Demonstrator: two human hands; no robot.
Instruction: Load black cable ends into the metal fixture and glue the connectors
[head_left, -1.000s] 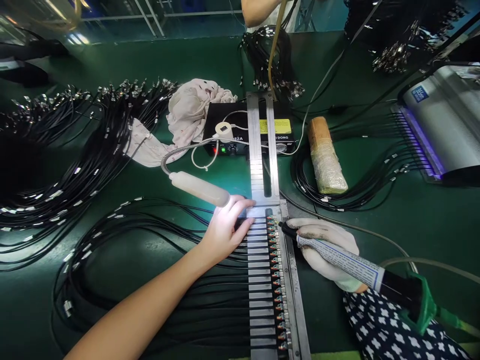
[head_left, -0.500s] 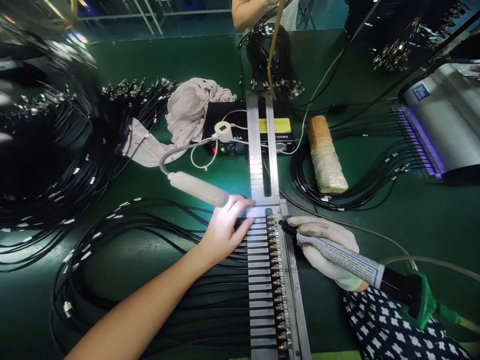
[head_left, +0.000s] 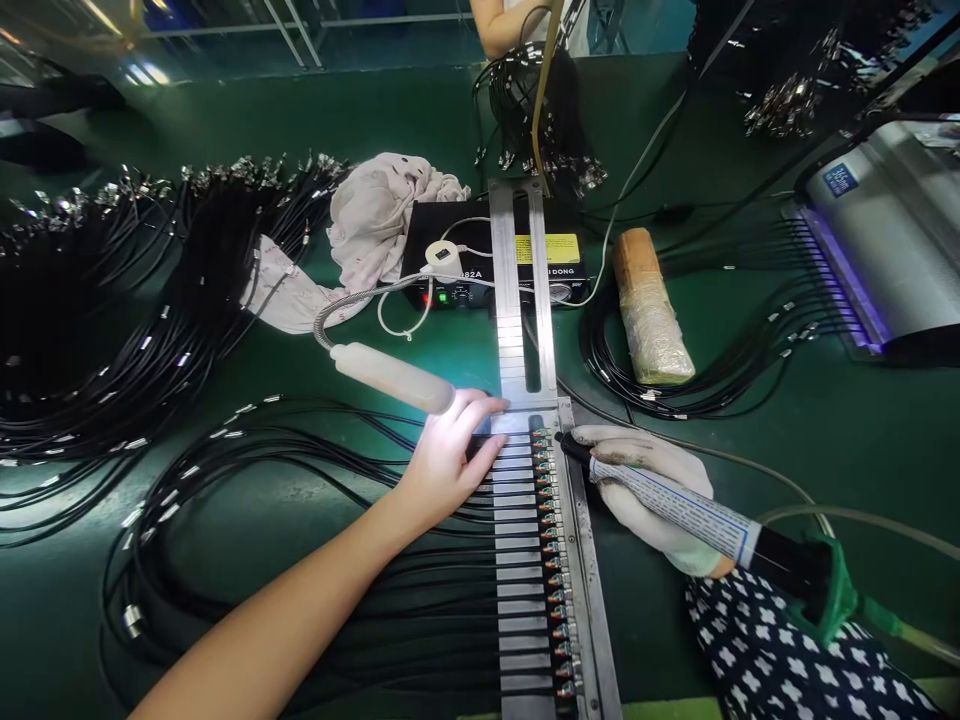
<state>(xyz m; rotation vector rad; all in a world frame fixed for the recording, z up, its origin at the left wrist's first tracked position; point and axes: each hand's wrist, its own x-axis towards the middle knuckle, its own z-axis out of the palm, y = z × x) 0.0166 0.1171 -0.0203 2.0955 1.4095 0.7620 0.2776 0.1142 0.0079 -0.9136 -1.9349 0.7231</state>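
Observation:
A slotted metal fixture [head_left: 516, 605] runs down the middle, with black cables [head_left: 442, 555] lying in its slots. Their stripped connector ends [head_left: 556, 577] line up along its right side. My bare left hand [head_left: 448, 447] rests at the fixture's left edge, thumb and index finger stretched apart on the metal by the upper cables. In a stained white glove, my right hand [head_left: 651, 490] is closed around a glue dispensing syringe [head_left: 679, 510] with a printed label and a green cap. The syringe's dark tip touches or nearly touches the fixture beside the topmost connector; which one I cannot tell.
A lit gooseneck lamp [head_left: 394, 377] hangs over my left hand. Behind stand a black dispenser box [head_left: 450, 240] and a crumpled cloth [head_left: 382, 215]. Cable bundles [head_left: 217, 270] lie left. A film-wrapped block [head_left: 652, 310] and a UV-lit machine [head_left: 892, 240] stand right. Another person's arm [head_left: 502, 25] shows behind.
The view has shifted slightly. The blur over the cable bundles at the far left has gone. Both hands and the syringe keep nearly the same place at the fixture.

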